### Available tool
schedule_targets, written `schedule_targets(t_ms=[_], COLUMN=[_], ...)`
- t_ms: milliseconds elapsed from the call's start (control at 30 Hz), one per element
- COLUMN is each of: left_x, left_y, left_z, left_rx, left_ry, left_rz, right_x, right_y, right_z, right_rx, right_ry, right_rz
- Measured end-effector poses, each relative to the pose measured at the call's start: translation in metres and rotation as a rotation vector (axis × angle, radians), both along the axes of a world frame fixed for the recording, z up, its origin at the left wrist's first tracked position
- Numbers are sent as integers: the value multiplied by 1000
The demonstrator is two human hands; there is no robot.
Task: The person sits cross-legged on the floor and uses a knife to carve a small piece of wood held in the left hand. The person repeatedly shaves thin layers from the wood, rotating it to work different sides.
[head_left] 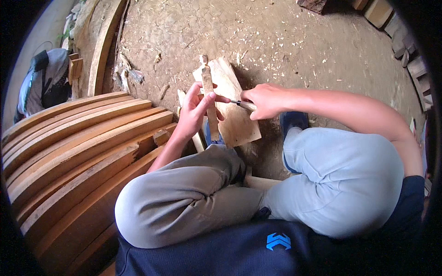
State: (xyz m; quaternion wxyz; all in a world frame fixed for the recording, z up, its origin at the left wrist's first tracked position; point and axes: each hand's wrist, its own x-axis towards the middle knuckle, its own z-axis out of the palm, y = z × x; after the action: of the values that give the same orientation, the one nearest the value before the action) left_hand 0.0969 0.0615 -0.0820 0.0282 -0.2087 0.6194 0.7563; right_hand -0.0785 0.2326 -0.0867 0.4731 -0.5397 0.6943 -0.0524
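Observation:
My left hand is wrapped round a narrow wooden stick, which stands nearly upright in the picture. Notches and a knob-like shape are cut at the stick's far end. My right hand grips a carving tool with a pale wooden handle and a short dark metal shank. The tool points left, its tip close to the left fingers and the stick; whether it touches the wood I cannot tell. Beneath both hands lies a flat, pale wooden board, tilted between my feet.
Long wooden planks are stacked on my left. Wood shavings litter the dirt floor ahead. Wood blocks line the far right edge. A dark and grey cloth bundle sits at the far left. My knees flank the work closely.

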Motion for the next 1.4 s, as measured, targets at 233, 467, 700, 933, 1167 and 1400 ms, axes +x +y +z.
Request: schedule_targets(t_ms=[233,467,700,933,1167,1400], left_x=[2,16,27,33,42,39], left_y=[0,-18,-11,-2,-2,0], left_z=[-11,-6,-32,-33,-48,-46], left_rx=[-26,12,115,98,186,166], left_ry=[-6,-133,-355,-585,-641,-616], left_rz=[-15,-164,-176,-197,-199,-197], right_x=[-32,-66,-79,-39,-21,0], right_y=[5,17,40,32,28,34], right_z=[-18,-23,-36,10,0,8], right_rx=[111,51,-249,-99,-101,-263], right_ry=[23,-258,-24,-69,-17,-78], right_rz=[-73,-211,-302,-303,-170,-269])
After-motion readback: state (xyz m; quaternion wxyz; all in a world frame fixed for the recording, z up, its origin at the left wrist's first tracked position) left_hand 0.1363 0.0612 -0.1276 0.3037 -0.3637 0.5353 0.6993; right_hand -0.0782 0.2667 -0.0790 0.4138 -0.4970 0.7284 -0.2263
